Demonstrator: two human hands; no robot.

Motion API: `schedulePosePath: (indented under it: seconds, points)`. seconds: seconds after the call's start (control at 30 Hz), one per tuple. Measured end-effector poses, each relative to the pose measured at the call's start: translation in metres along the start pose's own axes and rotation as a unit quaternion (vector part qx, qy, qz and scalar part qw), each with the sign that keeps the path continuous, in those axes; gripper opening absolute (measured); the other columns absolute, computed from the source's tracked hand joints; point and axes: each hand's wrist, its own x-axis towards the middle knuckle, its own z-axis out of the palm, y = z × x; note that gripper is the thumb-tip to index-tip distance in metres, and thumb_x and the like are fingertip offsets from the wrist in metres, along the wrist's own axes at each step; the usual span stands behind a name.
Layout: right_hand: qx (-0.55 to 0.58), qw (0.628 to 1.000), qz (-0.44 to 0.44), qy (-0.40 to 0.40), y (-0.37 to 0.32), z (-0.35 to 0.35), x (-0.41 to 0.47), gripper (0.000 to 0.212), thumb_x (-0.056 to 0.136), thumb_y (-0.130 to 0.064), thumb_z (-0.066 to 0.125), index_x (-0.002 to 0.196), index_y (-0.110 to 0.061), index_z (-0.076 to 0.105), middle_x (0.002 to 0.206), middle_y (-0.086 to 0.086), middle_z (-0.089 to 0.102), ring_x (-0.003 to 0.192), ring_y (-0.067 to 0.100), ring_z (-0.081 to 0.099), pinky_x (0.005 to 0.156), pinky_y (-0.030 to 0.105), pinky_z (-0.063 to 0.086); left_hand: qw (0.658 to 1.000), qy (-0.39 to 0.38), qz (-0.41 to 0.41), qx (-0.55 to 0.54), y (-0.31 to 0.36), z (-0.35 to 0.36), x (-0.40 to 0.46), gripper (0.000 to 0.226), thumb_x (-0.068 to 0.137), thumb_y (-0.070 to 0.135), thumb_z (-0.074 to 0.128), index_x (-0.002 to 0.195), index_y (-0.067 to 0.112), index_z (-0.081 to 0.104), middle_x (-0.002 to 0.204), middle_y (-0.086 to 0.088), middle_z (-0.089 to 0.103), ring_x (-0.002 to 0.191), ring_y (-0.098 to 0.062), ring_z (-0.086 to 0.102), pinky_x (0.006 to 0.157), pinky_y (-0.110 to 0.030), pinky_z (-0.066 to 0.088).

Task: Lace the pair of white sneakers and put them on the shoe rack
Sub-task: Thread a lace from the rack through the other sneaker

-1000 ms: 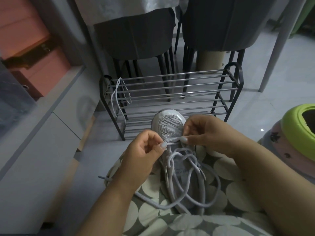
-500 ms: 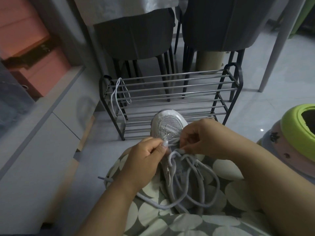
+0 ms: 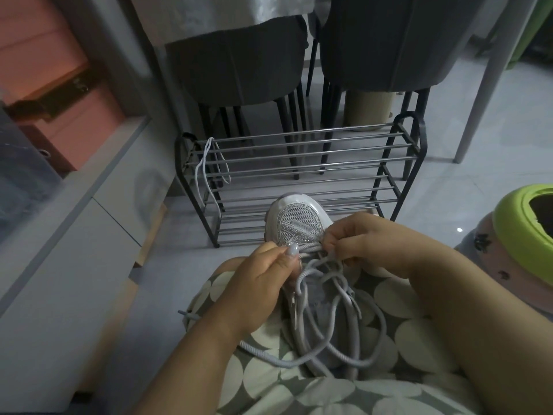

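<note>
One white sneaker (image 3: 294,223); two laces, one on the sneaker (image 3: 335,313), one spare at ten o'clock (image 3: 206,172); one shoe rack (image 3: 299,163); two hands, left (image 3: 260,283) and right (image 3: 371,244); two grey chairs (image 3: 239,64).

Head-worn view, forward and downward

Home: dining chairs (image 3: 239,55), shoe rack (image 3: 299,163)

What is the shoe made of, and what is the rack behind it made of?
The white sneaker looks like smooth, leather-like stuff around the toe, with a mesh panel you can see tiny holes in, plus sparkly trim; whether it is real leather cannot be told. The shoe rack looks like metal: thin shiny silver bars and a dark, probably painted, frame.
</note>
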Motion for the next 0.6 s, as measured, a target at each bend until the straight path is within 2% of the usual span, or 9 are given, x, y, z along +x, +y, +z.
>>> schedulePosePath:
  seconds: [0.1,0.17,0.2,0.27,0.3,0.37,0.5,0.6]
  points:
    - [0.07,0.997,0.006,-0.011,0.005,0.002,0.001,0.013,0.053,-0.024,0.062,0.06,-0.013,0.061,0.06,0.01,0.05,0.059,0.027,0.038,0.056,0.04,0.027,0.997,-0.013,-0.04,-0.06,-0.002,-0.001,0.003,0.049,0.092,0.054,0.037,0.066,0.013,0.049,0.063,0.01,0.045,0.056,0.001,0.042,0.06,-0.01,0.035]
    - [0.141,0.99,0.001,-0.021,0.008,0.001,0.001,0.003,0.064,-0.008,0.058,0.062,-0.007,0.056,0.052,0.004,0.052,0.048,0.017,0.041,0.047,0.027,0.029,0.99,-0.019,-0.079,-0.116,-0.007,-0.002,0.006,0.056,0.089,0.064,0.044,0.06,0.017,0.053,0.055,0.014,0.046,0.057,-0.003,0.043,0.065,-0.021,0.037]
    - [0.182,0.983,-0.001,-0.027,0.008,0.001,0.001,0.007,0.069,-0.001,0.054,0.064,-0.005,0.053,0.05,0.003,0.054,0.043,0.013,0.041,0.043,0.021,0.03,0.986,-0.024,-0.09,-0.136,-0.008,-0.003,0.007,0.054,0.085,0.064,0.047,0.06,0.016,0.056,0.053,0.015,0.048,0.056,-0.002,0.044,0.065,-0.025,0.037]
    - [0.235,0.971,-0.006,-0.029,0.011,-0.002,0.0,0.013,0.073,0.008,0.052,0.069,-0.004,0.05,0.052,0.008,0.059,0.038,0.011,0.044,0.037,0.015,0.031,0.986,-0.044,-0.078,-0.138,-0.008,-0.002,0.008,0.044,0.083,0.055,0.056,0.059,0.018,0.056,0.052,0.015,0.046,0.054,0.0,0.042,0.061,-0.022,0.035]
    - [0.225,0.974,-0.009,-0.022,0.012,-0.003,0.0,0.015,0.074,0.011,0.054,0.071,-0.004,0.051,0.055,0.011,0.06,0.039,0.012,0.044,0.036,0.015,0.032,0.989,-0.053,-0.057,-0.128,-0.008,-0.002,0.007,0.041,0.083,0.051,0.063,0.057,0.021,0.053,0.052,0.015,0.044,0.052,-0.001,0.039,0.058,-0.019,0.034]
    - [0.127,0.992,-0.02,-0.003,0.009,-0.002,-0.001,0.018,0.077,0.011,0.06,0.075,-0.006,0.057,0.059,0.011,0.061,0.043,0.014,0.047,0.04,0.018,0.036,0.991,-0.051,-0.024,-0.118,-0.007,-0.001,0.006,0.033,0.078,0.045,0.066,0.058,0.023,0.051,0.053,0.015,0.044,0.051,-0.002,0.038,0.054,-0.014,0.034]
    - [-0.108,0.993,-0.044,0.036,-0.001,0.003,-0.003,0.012,0.073,-0.018,0.08,0.074,-0.019,0.068,0.067,0.002,0.068,0.053,0.004,0.056,0.051,0.021,0.046,0.996,-0.001,0.006,-0.091,-0.011,0.0,0.004,0.027,0.082,0.038,0.066,0.064,0.02,0.055,0.056,0.013,0.052,0.056,-0.004,0.044,0.06,-0.021,0.039]
    - [-0.128,0.988,-0.071,0.041,0.0,-0.001,-0.003,0.012,0.074,-0.024,0.079,0.072,-0.019,0.069,0.069,0.003,0.068,0.06,0.007,0.057,0.063,0.03,0.049,0.993,0.023,0.007,-0.114,-0.017,-0.004,0.003,0.028,0.08,0.038,0.073,0.062,0.024,0.057,0.054,0.012,0.047,0.055,-0.008,0.041,0.058,-0.026,0.036]
